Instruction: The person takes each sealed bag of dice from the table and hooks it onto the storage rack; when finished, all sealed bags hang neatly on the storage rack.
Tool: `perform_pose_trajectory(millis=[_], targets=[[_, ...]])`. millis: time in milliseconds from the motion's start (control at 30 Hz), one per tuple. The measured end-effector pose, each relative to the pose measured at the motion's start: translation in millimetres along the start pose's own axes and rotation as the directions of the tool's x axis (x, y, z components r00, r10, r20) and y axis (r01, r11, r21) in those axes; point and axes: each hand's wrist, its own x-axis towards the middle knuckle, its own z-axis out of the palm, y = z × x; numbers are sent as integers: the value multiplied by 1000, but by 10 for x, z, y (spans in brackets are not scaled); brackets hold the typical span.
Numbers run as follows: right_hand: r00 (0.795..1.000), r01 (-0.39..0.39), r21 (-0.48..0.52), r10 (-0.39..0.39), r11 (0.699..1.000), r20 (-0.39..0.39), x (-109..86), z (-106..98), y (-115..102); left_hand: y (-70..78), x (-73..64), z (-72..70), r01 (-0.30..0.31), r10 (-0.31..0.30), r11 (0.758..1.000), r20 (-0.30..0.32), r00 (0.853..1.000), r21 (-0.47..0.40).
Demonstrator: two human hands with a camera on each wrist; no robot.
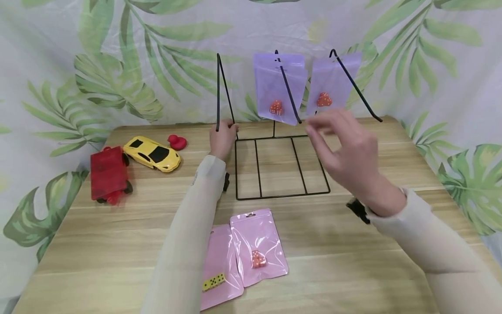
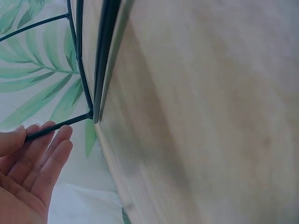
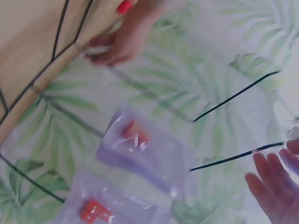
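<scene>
My left hand (image 1: pixel 223 138) pinches the rear left upright of a black wire rack (image 1: pixel 283 197), thumb and fingers around the rod in the left wrist view. My right hand (image 1: pixel 345 150) is beside the tip of the middle hook (image 1: pixel 289 93), fingers loosely bent with no bag in them. Purple zip bags (image 1: pixel 279 83) with orange dice hang on that hook, one behind another. A further purple bag (image 1: pixel 333 80) with orange dice hangs from the right hook (image 1: pixel 354 85). No bag hangs on the left hook (image 1: pixel 218 93).
Two pink zip bags lie overlapping in front of the rack: one (image 1: pixel 259 235) with orange dice, one (image 1: pixel 223 257) with yellow dice, partly hidden by my left sleeve. At left are a yellow toy car (image 1: pixel 153 153), a red toy vehicle (image 1: pixel 110 174) and a red duck (image 1: pixel 177 142).
</scene>
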Motion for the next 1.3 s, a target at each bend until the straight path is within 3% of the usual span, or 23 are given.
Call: perform_pose_trajectory(millis=[67, 133, 167, 200, 233, 267, 333, 400, 433, 467, 500, 667, 767, 867, 1000, 1167, 1233, 1300], targets=[[996, 35, 24, -37, 999, 76, -122, -106, -86, 7, 16, 7, -2, 2, 1000, 2, 1000, -5], [977, 69, 47, -77, 997, 201, -246, -159, -138, 15, 34, 10, 0, 0, 1000, 4, 1000, -20], [954, 72, 49, -83, 996, 287, -311, -159, -156, 23, 41, 8, -1, 1, 1000, 3, 1000, -23], [917, 61, 42, -73, 997, 391, -382, -144, -171, 30, 48, 8, 0, 0, 1000, 6, 1000, -24], [862, 39, 35, -51, 999, 505, -454, -108, -183, 36, 56, 8, -1, 1, 1000, 7, 1000, -19], [787, 8, 23, -21, 1000, 617, -527, -53, -193, 41, 65, 11, -3, 3, 1000, 8, 1000, -15], [602, -50, -32, 56, 998, 796, -682, 103, -196, 56, 79, 18, -13, 13, 1000, 5, 1000, -2], [433, -94, -92, 124, 991, 893, -823, 292, -191, 64, 93, 29, -23, 22, 1000, 2, 1000, 13], [371, -122, -109, 148, 986, 917, -880, 394, -186, 69, 100, 32, -26, 26, 1000, 0, 1000, 16], [329, -143, -124, 166, 982, 930, -926, 490, -182, 73, 106, 36, -27, 27, 1000, 2, 1000, 15], [308, -153, -140, 182, 978, 934, -972, 583, -171, 75, 111, 38, -25, 25, 1000, 3, 1000, 14], [263, -129, -210, 238, 969, 935, -999, 880, -162, 79, 109, 35, -17, 17, 1000, 12, 1000, 5], [233, -113, -236, 257, 965, 938, -959, 964, -157, 74, 97, 26, -13, 13, 1000, 10, 1000, -1], [218, -143, -243, 270, 959, 938, -943, 1012, -145, 58, 87, 13, -5, 5, 1000, 11, 1000, -1], [215, -222, -234, 282, 947, 935, -932, 996, -114, 31, 61, -1, 6, -6, 1000, 11, 1000, 2], [206, -316, -212, 285, 925, 936, -879, 832, -59, 21, 15, -12, 13, -13, 1000, 11, 1000, -3], [216, -345, -207, 292, 915, 932, -854, 737, -43, 18, 2, -11, 7, -7, 1000, 10, 1000, 6], [247, -370, -184, 287, 911, 925, -819, 633, -35, 15, -6, -6, 1, -1, 1000, 5, 1000, 18]])
